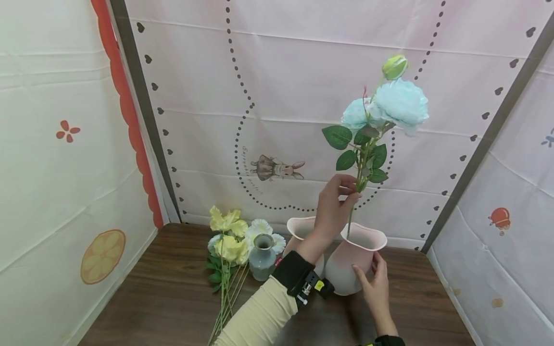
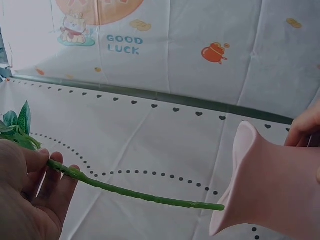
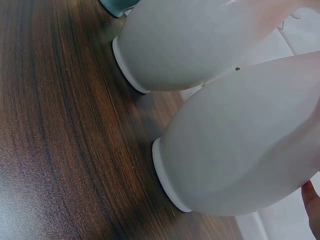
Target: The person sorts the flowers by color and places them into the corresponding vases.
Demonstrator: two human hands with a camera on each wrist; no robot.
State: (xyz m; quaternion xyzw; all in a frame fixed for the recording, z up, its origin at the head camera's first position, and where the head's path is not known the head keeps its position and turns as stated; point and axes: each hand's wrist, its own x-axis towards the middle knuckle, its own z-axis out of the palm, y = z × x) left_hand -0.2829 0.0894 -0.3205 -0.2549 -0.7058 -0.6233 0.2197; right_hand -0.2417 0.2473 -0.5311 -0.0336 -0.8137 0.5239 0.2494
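We see the brown table [image 1: 415, 300] beneath both sets of fingers. The blue flower [image 1: 400, 103] rises above the fingers of the left hand [image 1: 332, 204], whose thumb and fingertips pinch its stem [image 2: 140, 195] just below the leaves. We judge the bloom top-heavy: so low a pinch may let it swing or twist.

The pink-white vase [image 1: 350, 266] lies below those fingers and within the grasp of the right hand [image 1: 375, 283], thumb on its near side, fingers apart along the side farther from the left hand. Were this grip to loosen, a push from the stem could tip the vase. The second vase [image 3: 185, 50] stands just beside it, behind the left forearm, and could be knocked by either a tilting neighbour or a sideways wrist.

Farther out beyond the left wrist, the small blue-grey vase [image 1: 262, 262] runs a like risk from the sleeve [image 1: 264, 315].

Smallest, the stem's tip [image 2: 220, 207] meets the mouth below the left fingers; whether it has passed the rim we cannot tell. Off-centre, it might catch there and bend, or slip outside.
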